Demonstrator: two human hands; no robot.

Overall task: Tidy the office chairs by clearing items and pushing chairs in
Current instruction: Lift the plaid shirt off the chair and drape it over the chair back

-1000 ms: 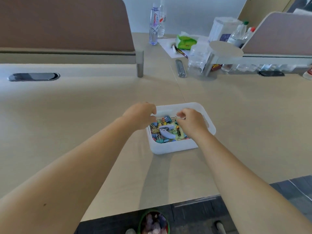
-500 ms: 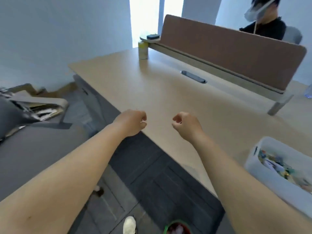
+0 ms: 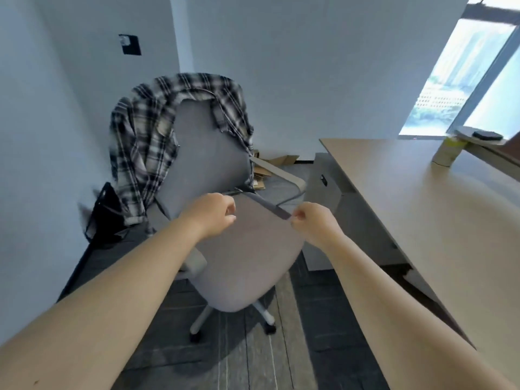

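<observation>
Head view: left hand (image 3: 212, 215) and right hand (image 3: 315, 223), loosely curled and empty, hover over a grey office chair (image 3: 239, 249) beside the tabletop (image 3: 422, 198).
Plaid shirt (image 3: 146, 142) drapes the backrest (soft, light, likely snag-prone); lift it at the collar.

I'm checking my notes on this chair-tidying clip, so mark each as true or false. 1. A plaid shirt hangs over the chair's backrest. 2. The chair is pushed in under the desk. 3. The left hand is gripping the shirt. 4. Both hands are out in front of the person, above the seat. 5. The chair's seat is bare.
1. True: the plaid shirt is draped over the backrest of the grey chair.
2. False: it stands out on the floor, apart from the desk.
3. False: the left hand holds nothing; its fingers are loosely curled.
4. True: the right hand is out there too.
5. True.
</observation>
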